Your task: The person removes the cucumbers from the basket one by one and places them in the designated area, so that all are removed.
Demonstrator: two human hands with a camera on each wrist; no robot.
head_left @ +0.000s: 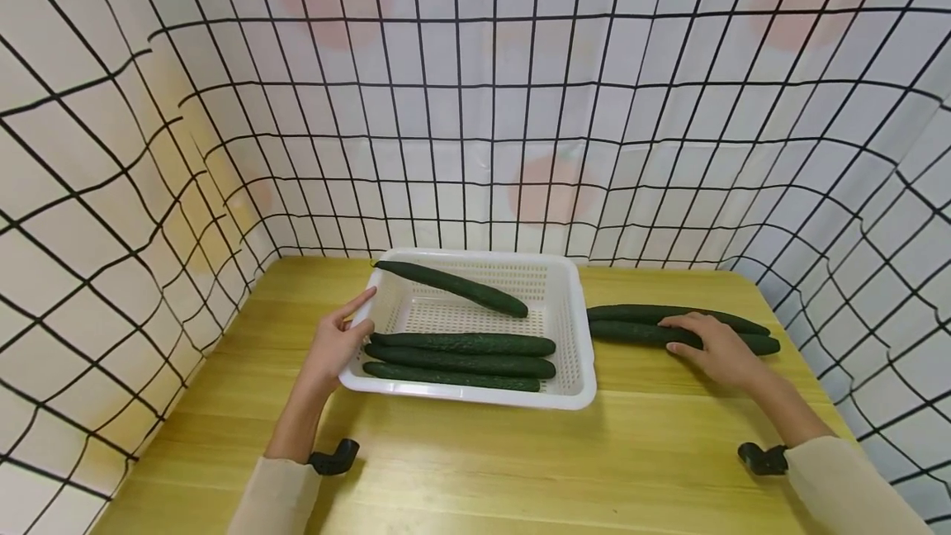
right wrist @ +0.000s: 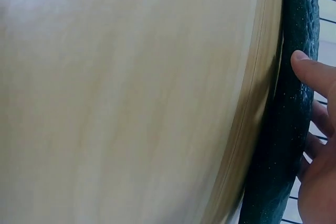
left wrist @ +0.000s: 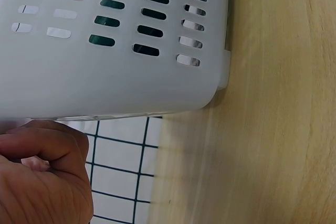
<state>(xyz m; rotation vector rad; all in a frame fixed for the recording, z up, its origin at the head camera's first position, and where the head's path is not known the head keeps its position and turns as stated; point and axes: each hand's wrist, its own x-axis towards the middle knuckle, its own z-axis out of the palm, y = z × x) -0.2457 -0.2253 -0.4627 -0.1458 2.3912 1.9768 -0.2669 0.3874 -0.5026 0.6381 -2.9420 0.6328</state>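
A white plastic basket (head_left: 583,353) sits on the table with one cucumber (head_left: 453,281) slanting across its back and three lying side by side along its front. My left hand (head_left: 334,347) grips the basket's left rim; in the left wrist view its curled fingers (left wrist: 52,145) are at the basket's edge. To the right of the basket, two more cucumbers lie together on the wood. My right hand (head_left: 716,347) holds the nearer cucumber (head_left: 627,333), thumb on the near side and fingers over the top. The right wrist view shows the thumb (right wrist: 310,69) against its dark bumpy skin.
The yellow wooden table (head_left: 475,469) reaches back to a black wire grid (head_left: 475,139) with pale sheeting behind it. Grid panels also stand on the left and right sides. A dark wrist mount (head_left: 761,459) juts inward from the right wrist, and a similar one (head_left: 334,458) from the left.
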